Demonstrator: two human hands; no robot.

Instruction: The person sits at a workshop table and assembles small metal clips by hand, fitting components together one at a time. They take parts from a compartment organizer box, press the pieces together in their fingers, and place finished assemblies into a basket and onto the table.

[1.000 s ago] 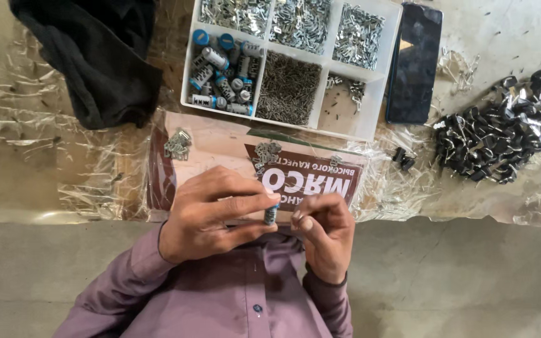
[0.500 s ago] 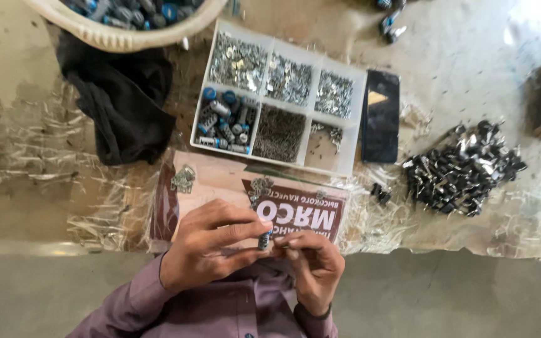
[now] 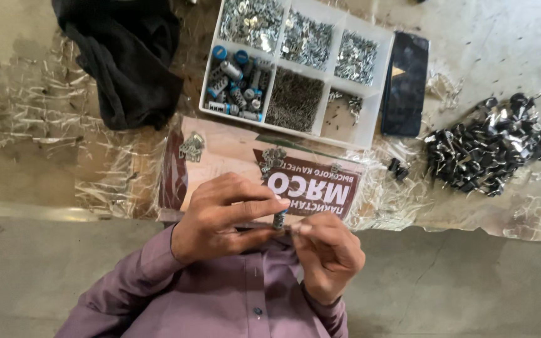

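A small grey metal tube (image 3: 279,220) with a bluish top stood upright between the two hands, close to the person's chest and just past the near edge of the table (image 3: 45,112). The left hand (image 3: 223,216) pinched it between thumb and fingers, and the right hand (image 3: 328,253) was closed right beside it, its fingertips touching the tube's lower end. The fingers hid most of the tube, so its bottom part was hard to make out, and further out lay a white parts tray (image 3: 380,94) and a pile of black pieces (image 3: 489,153).
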